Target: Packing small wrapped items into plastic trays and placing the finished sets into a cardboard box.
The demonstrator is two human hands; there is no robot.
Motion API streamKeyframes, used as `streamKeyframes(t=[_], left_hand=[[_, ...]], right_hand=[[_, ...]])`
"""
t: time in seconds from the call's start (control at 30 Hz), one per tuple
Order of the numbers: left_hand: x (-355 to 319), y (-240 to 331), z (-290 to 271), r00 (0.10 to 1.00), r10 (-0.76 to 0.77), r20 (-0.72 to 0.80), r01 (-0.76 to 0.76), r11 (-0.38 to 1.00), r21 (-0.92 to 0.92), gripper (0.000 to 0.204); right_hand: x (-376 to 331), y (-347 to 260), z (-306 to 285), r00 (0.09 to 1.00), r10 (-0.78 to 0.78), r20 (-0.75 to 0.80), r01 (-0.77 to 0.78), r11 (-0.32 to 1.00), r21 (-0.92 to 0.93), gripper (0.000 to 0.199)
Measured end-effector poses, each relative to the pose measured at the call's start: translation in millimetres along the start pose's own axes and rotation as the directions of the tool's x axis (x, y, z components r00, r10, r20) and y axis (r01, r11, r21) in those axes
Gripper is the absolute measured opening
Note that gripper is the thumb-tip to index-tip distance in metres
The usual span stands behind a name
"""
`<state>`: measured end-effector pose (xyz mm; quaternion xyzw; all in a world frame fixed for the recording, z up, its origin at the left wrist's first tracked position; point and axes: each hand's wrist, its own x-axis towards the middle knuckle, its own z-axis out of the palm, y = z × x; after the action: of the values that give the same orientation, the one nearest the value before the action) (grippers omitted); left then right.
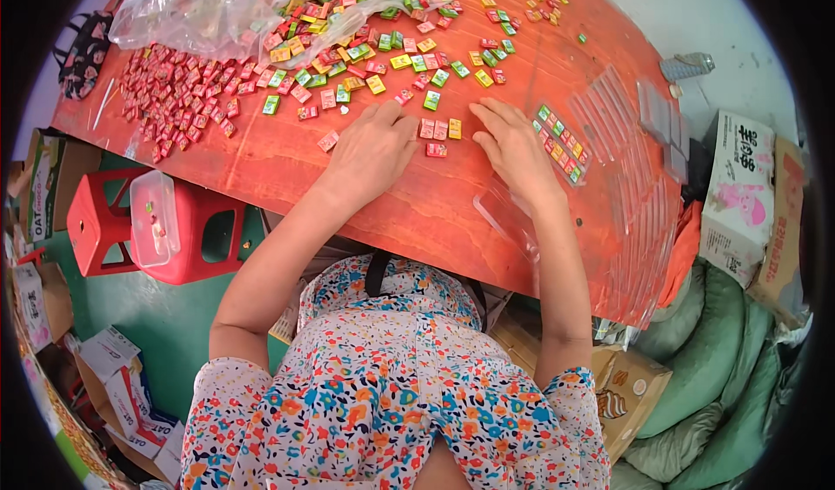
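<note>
Palm down on the red table [287,177], my left hand [374,151] has its fingers stretched forward, and no held thing shows in it. Its fingertips are close to a pink-red small box [404,97]. My right hand [517,146] is open, thumb apart from the fingers. Between the hands lies a short row of small boxes, with pink-red ones [427,128] beside a yellow one [455,129]. A single red box [437,150] lies just nearer to me. Right of my right hand, a clear tray [577,177] holds rows of mixed coloured boxes.
Loose small boxes [326,33] in several colours pile up at the back, with a red heap [178,94] at left. A clear plastic bag [196,12] covers part. Empty clear trays [639,229] overlap at right. Red stools [196,260] stand left; cartons [739,194] at right.
</note>
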<state>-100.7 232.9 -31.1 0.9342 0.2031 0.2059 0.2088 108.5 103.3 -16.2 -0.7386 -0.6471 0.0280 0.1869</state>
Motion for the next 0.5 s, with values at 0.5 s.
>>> streamKeyframes(t=[0.5], left_hand=[[-11.7,-1.0,-6.2,1.000,-0.005,0.011,0.006,0.989,-0.145,0.016]], right_hand=[[3.4,-15.4,3.5,0.994,-0.051,-0.097,0.046,0.997,-0.055,0.031]])
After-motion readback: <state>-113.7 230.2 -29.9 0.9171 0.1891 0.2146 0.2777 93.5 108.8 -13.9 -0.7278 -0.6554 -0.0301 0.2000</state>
